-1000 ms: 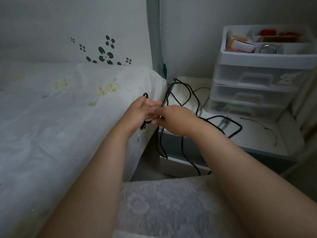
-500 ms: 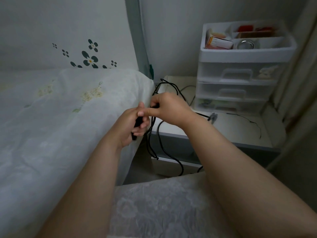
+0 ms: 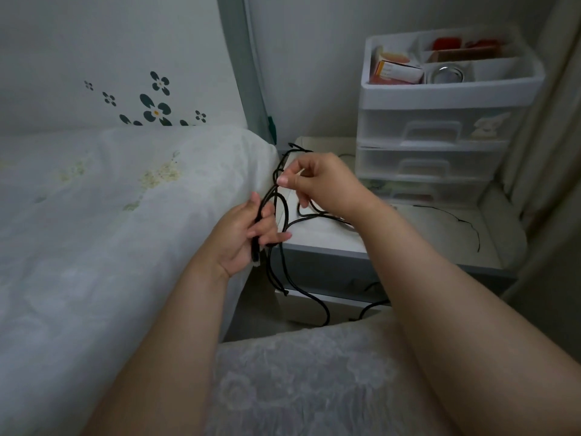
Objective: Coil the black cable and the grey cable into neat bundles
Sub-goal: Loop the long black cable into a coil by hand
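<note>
The black cable [image 3: 284,215] hangs in loose loops between the bed and the bedside table. My left hand [image 3: 248,234] grips a bunch of its strands with the plug end sticking out below the palm. My right hand [image 3: 320,180], raised just above and to the right, pinches one strand of the same cable between thumb and fingers. More of the cable trails down over the table's front edge toward the floor. A thin dark wire [image 3: 462,221] lies on the table at the right. I cannot pick out a grey cable.
A white bedside table [image 3: 327,237] stands right of the bed [image 3: 110,215]. On it sits a white plastic drawer unit [image 3: 440,136] with boxes and a tin in its top tray. A curtain hangs at the far right. Patterned fabric covers my lap.
My right hand has lifted up and to the right, drawing a strand away from my left hand. My left hand has lowered slightly and keeps its grip on the bunch.
</note>
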{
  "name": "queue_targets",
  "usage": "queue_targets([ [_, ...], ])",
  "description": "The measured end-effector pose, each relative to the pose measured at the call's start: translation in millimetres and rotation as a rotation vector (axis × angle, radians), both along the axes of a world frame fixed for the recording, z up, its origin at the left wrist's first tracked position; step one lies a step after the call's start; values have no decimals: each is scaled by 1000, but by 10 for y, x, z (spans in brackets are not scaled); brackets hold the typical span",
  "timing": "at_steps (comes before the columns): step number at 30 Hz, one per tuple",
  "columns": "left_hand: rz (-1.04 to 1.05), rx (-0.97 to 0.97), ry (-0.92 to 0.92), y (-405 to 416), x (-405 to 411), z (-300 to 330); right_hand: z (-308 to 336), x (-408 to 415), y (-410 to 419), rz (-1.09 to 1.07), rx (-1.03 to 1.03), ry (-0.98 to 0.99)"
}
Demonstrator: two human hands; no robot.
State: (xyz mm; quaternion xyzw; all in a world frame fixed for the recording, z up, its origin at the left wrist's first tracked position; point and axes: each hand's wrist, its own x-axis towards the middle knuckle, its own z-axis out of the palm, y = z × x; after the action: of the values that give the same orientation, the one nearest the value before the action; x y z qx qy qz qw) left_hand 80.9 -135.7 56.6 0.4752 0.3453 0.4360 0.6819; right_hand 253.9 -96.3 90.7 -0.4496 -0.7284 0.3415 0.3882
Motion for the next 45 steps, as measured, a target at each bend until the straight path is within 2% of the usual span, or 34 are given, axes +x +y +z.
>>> queue_targets([
  [4, -4, -13, -135, 41, -45, 88, -47, -35, 62, -77, 111, -62],
  [9, 86, 17, -273, 1, -20, 141, -120, -215, 76, -116, 252, -312],
  [16, 262, 18, -307, -47, -95, 177, -325, -503, -9, 55, 21, -433],
  [20, 298, 21, -339, -95, -56, 208, -341, -598, -185, 200, -298, -447],
  [22, 305, 38, -379, -93, -80, 222, -320, -616, -258, 222, -312, -553],
  [26, 308, 40, -422, -17, -215, 219, -295, -637, -460, 292, -157, -906],
  [29, 274, 69, -304, 1, -260, 188, -258, -629, -539, 284, -119, -976],
  [34, 352, 80, -54, 7, -203, 135, -183, -545, -513, 301, -57, -1061],
  [36, 345, 100, 87, -1, -169, 121, -180, -541, -495, 324, -29, -1107],
  [38, 337, 139, 255, 21, -162, 72, -190, -551, -465, 289, 100, -1118],
  [41, 363, 200, 540, 72, -207, 33, -177, -533, -409, 211, 235, -1004],
  [45, 340, 205, 613, 79, -182, 33, -90, -472, -346, 105, 316, -802],
])
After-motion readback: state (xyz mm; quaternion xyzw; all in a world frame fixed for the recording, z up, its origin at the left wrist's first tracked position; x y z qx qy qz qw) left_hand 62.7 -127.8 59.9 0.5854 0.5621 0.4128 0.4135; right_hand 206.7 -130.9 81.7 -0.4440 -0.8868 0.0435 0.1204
